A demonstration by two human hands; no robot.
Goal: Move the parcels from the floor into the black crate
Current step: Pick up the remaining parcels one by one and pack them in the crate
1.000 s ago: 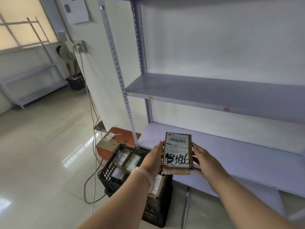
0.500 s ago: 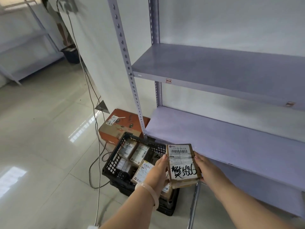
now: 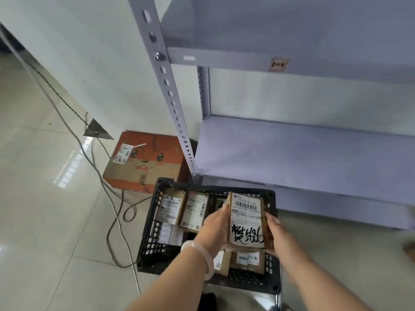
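I hold one parcel [image 3: 246, 219] between my two hands, label up, with a barcode at its top and black handwriting across its lower half. My left hand [image 3: 214, 230] presses against its left edge, fingers closed on it, and my right hand [image 3: 278, 237] clamps its right edge the same way. A pale bracelet [image 3: 203, 257] sits on my left wrist. The parcel hangs just above the black crate [image 3: 149, 241], over its right half. Inside the crate I count two labelled parcels lying side by side at the far left, one [image 3: 171, 206] beside the other [image 3: 195, 211], and two more small ones below my parcel at the near side [image 3: 248, 260]; further white packets lie lower down at the left, too blurred to count. Behind the crate one orange box [image 3: 146, 160] with a cartoon face stands on the tiled floor [image 3: 45, 198]. Two cables [image 3: 107, 198] trail across the floor to the left. One grey shelf unit [image 3: 303, 153] stands to the right, its lowest shelf just behind the crate.
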